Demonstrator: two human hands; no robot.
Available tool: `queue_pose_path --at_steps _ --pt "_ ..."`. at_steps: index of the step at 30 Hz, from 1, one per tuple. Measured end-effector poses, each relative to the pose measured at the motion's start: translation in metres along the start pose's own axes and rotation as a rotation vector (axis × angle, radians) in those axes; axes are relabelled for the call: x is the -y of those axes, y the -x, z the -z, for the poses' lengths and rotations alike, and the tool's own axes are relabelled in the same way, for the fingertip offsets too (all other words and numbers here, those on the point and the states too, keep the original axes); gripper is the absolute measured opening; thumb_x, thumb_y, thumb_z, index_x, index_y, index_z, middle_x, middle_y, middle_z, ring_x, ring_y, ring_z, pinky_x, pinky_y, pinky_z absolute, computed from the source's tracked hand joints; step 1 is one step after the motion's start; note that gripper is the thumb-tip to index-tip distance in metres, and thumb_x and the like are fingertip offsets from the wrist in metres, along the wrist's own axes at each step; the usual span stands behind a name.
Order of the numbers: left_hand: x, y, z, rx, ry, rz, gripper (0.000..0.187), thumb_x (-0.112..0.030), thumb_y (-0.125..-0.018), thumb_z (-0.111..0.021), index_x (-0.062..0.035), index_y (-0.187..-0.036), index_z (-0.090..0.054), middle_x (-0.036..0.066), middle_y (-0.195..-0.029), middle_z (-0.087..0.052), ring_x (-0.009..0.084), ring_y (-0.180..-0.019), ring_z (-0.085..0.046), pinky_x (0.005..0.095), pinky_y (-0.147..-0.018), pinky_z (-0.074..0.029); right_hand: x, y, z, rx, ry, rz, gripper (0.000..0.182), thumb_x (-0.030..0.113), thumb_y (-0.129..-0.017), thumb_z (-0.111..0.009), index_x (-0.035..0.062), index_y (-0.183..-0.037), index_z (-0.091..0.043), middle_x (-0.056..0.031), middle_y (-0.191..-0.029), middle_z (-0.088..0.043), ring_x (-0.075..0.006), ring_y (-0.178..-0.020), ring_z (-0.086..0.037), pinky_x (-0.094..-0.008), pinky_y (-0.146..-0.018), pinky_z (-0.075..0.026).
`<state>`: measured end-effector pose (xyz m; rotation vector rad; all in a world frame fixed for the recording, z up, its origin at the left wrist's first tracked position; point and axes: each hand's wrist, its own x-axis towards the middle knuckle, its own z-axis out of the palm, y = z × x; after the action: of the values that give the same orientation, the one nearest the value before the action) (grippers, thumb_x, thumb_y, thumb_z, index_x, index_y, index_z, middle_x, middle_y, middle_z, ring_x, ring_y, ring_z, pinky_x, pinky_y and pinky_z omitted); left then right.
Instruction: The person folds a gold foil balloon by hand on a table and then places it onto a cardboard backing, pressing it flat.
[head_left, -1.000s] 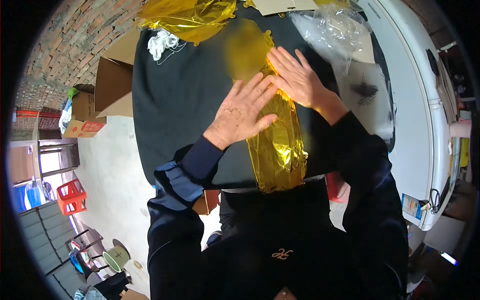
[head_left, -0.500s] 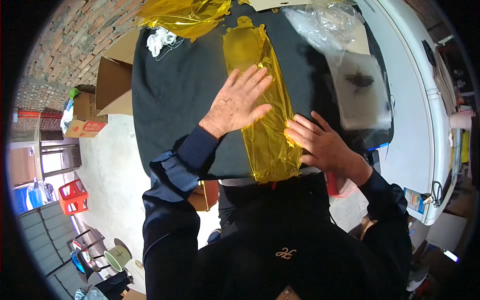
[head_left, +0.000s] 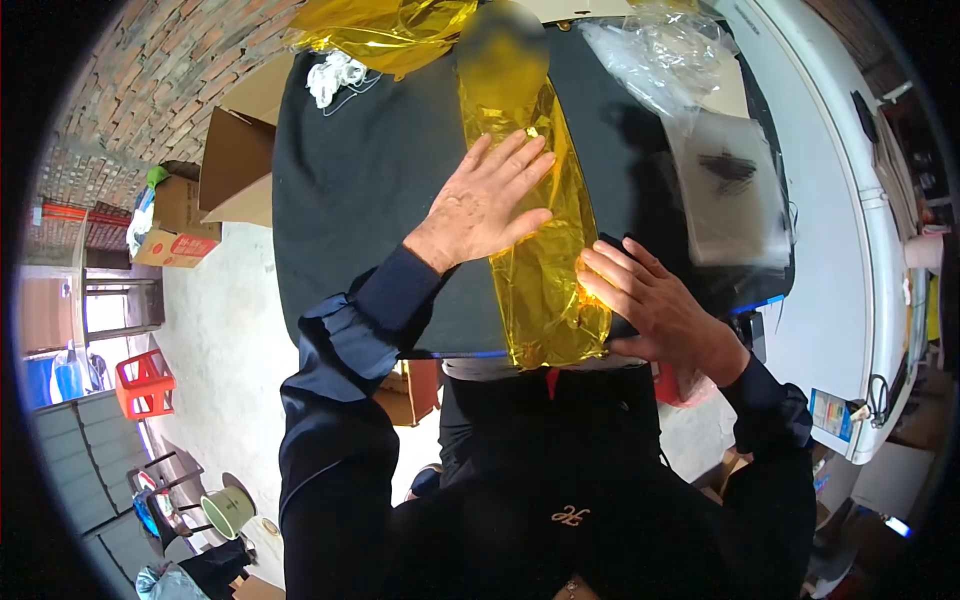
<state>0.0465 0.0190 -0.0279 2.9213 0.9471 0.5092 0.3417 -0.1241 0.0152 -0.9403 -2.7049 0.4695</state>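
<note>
A long, shiny gold foil piece (head_left: 540,290) lies lengthwise on the black-covered table (head_left: 370,200), its near end at the table's front edge. A blur covers its far end. My left hand (head_left: 485,200) rests flat across the middle of the foil, fingers spread and pointing away from me. Lower down, my right hand (head_left: 660,305) touches the foil's right edge with its fingertips, fingers stretched out and thumb apart. Neither hand is closed around anything.
More gold foil (head_left: 400,35) lies at the far left, beside a bundle of white string (head_left: 335,78). Clear plastic bags (head_left: 735,200) are stacked on the right, with crumpled clear plastic (head_left: 665,55) behind. Cardboard boxes (head_left: 235,165) and a red stool (head_left: 145,385) stand left.
The whole view has shifted slightly. My right hand has slid a little down and outward along the foil's edge; my left hand stays flat on the foil.
</note>
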Motion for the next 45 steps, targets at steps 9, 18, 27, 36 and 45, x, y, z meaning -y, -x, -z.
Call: queue_pose_path --at_steps 9,18,27,36,45 --pt "0.0 0.0 -0.002 -0.011 -0.004 0.008 0.075 -0.056 -0.108 -0.053 -0.0094 -0.165 -0.043 0.015 -0.172 -0.041 0.0338 -0.162 -0.033 0.0573 -0.132 -0.023 0.001 -0.032 -0.013 0.01 0.003 0.047 0.059 0.02 -0.091 -0.069 0.0091 -0.148 -0.063 -0.0151 -0.16 -0.057 -0.0303 -0.153 -0.049 -0.0529 -0.131 -0.029" --pt "-0.001 0.0 -0.002 -0.001 -0.008 0.017 0.075 -0.057 -0.108 -0.052 -0.0085 -0.165 -0.044 0.015 -0.171 -0.041 0.034 -0.162 -0.032 0.0572 -0.132 -0.023 -0.009 -0.039 -0.019 -0.066 0.01 0.086 0.042 0.02 -0.094 -0.069 0.0079 -0.134 -0.071 -0.0129 -0.149 -0.065 -0.0304 -0.146 -0.055 -0.0498 -0.128 -0.037" --pt "0.0 0.0 -0.001 0.02 0.0 0.019 0.077 -0.06 -0.108 -0.048 -0.0098 -0.166 -0.041 0.016 -0.172 -0.04 0.034 -0.163 -0.031 0.057 -0.133 -0.021 -0.018 -0.043 -0.021 -0.188 0.012 0.106 0.03 0.013 -0.094 -0.072 0.0074 -0.123 -0.076 -0.0108 -0.134 -0.074 -0.0286 -0.133 -0.067 -0.0438 -0.117 -0.051" --pt "-0.002 0.0 0.001 0.006 -0.016 0.01 0.073 -0.061 -0.108 -0.048 -0.018 -0.167 -0.042 0.012 -0.174 -0.038 0.0374 -0.164 -0.027 0.0584 -0.133 -0.018 -0.017 -0.056 -0.011 -0.279 -0.332 -0.018 0.028 0.003 -0.088 -0.082 0.0034 -0.113 -0.071 -0.0158 -0.134 -0.074 -0.0369 -0.138 -0.063 -0.0447 -0.112 -0.054" --pt "-0.003 0.001 0.002 -0.015 -0.014 0.013 0.07 -0.061 -0.108 -0.05 -0.0224 -0.166 -0.045 0.01 -0.176 -0.035 0.0385 -0.164 -0.025 0.0611 -0.133 -0.016 -0.017 -0.052 -0.027 -0.2 -0.16 0.05 0.019 0.01 -0.092 -0.077 0.0039 -0.109 -0.072 -0.0146 -0.138 -0.071 -0.0348 -0.143 -0.059 -0.0498 -0.124 -0.045"
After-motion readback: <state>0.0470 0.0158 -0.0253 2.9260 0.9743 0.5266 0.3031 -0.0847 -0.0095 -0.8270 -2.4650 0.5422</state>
